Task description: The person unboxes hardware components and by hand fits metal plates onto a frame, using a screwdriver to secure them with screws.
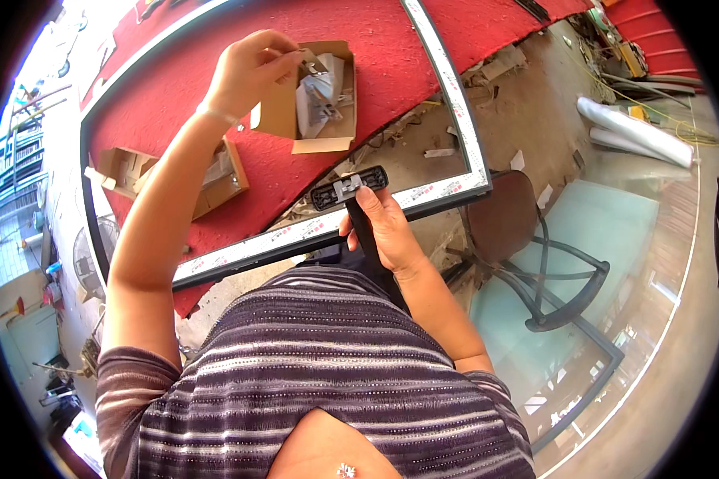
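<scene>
My right hand (385, 229) is closed around a black window handle (365, 231) in front of my body. The underside of its oblong base plate faces up, with a grey metal fitting in the middle and my thumb against it. Farther off to the left, my left hand (256, 68) reaches over an open cardboard box (323, 145). Its thumb and fingers pinch a small grey piece (310, 62) at the box's edge; its exact kind is not clear. Inside that box lie clear plastic bags (318, 104) with small parts.
A dark frame (447, 188) with white protective film lies across the red-covered table (399, 88). A second open cardboard box (220, 191) stands left. To the right are a brown-seated chair (499, 215), a glass panel (615, 215) and plastic-wrapped rolls (635, 132). Scraps litter the floor.
</scene>
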The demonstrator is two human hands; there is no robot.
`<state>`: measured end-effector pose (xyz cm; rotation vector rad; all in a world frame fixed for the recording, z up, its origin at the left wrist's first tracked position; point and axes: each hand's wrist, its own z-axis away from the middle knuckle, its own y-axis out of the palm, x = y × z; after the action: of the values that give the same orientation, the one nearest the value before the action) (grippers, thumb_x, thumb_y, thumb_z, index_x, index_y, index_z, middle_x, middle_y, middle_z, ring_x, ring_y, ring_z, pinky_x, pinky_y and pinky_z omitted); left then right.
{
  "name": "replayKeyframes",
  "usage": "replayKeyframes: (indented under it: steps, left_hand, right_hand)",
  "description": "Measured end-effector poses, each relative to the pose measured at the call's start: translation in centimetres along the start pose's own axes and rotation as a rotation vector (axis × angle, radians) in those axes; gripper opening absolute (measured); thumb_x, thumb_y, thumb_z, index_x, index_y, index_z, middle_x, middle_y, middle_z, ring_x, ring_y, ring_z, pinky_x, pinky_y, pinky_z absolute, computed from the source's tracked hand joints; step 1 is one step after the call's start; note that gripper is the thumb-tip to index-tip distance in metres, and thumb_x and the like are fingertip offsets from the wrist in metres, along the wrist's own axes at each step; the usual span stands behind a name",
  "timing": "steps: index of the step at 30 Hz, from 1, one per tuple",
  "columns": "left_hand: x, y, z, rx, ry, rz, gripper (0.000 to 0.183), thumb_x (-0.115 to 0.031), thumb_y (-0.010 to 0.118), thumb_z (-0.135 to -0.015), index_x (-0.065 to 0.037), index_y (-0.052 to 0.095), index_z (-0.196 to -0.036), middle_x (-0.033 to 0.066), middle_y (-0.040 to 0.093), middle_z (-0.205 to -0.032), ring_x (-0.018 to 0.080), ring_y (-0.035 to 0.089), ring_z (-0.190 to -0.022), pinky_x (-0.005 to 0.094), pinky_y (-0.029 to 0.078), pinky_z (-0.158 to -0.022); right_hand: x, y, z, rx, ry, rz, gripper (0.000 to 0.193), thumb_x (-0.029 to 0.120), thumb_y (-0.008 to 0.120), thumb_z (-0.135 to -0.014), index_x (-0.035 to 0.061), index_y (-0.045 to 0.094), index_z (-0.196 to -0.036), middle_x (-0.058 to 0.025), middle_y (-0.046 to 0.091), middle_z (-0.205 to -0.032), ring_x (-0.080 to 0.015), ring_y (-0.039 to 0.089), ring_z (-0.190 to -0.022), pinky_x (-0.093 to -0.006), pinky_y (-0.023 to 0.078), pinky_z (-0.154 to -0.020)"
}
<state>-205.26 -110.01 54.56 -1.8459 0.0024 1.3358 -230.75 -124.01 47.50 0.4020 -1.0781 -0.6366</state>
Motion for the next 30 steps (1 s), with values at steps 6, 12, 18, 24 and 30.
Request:
replayKeyframes:
  steps: [6,12,18,24,30]
  left_hand:
    - [-0.7,-2.6,13.0,-0.209,-0.197,0.890,0.020,-0.007,0.060,-0.092,0.004,0.058,-0.108,0.0126,0.065,-0.105,0.0191,0.064,-0.099,0.0300,0.052,-0.089]
    - [0.4,-2.7,21.8,-0.375,-0.129,1.105,0.003,-0.003,0.063,-0.088,-0.004,0.061,-0.090,0.0053,0.058,-0.108,0.0133,0.057,-0.097,0.0267,0.045,-0.089]
    - [0.5,-4.9,26.1,-0.386,-0.083,0.853,0.025,0.014,0.067,-0.077,0.000,0.060,-0.097,0.0057,0.054,-0.110,0.0119,0.056,-0.102,0.0265,0.048,-0.089]
    - [0.0,-6.2,28.6,-0.439,-0.208,0.839,0.046,0.009,0.068,-0.079,0.000,0.052,-0.122,0.0045,0.056,-0.104,0.0098,0.058,-0.093,0.0234,0.052,-0.081]
    - [0.9,-6.6,30.1,-0.420,-0.370,1.002,0.043,-0.002,0.068,-0.085,0.003,0.053,-0.125,0.0019,0.059,-0.095,0.0106,0.061,-0.085,0.0252,0.053,-0.079]
  right_hand:
    - [-1.0,4.6,-0.8,0.086,0.004,0.035,0.038,0.041,0.056,-0.095,0.0083,0.048,-0.113,-0.0062,0.058,-0.082,-0.0164,0.062,-0.065,-0.0260,0.048,-0.044]
    - [-3.1,9.3,-1.1,0.180,0.061,0.125,0.038,0.040,0.056,-0.095,0.0079,0.049,-0.114,-0.0055,0.058,-0.084,-0.0152,0.063,-0.065,-0.0247,0.049,-0.043]
    - [-5.5,12.6,-1.3,0.244,0.094,0.207,0.040,0.040,0.058,-0.095,0.0077,0.047,-0.116,-0.0050,0.058,-0.094,-0.0132,0.063,-0.067,-0.0233,0.050,-0.045]
    - [-7.0,14.1,-1.3,0.288,0.098,0.258,0.039,0.041,0.057,-0.094,0.0073,0.049,-0.113,-0.0077,0.061,-0.099,-0.0125,0.062,-0.067,-0.0231,0.050,-0.045]
    - [-7.6,15.0,-0.6,0.252,0.095,0.298,0.035,0.039,0.054,-0.096,0.0079,0.052,-0.110,-0.0083,0.063,-0.084,-0.0137,0.062,-0.060,-0.0233,0.050,-0.046]
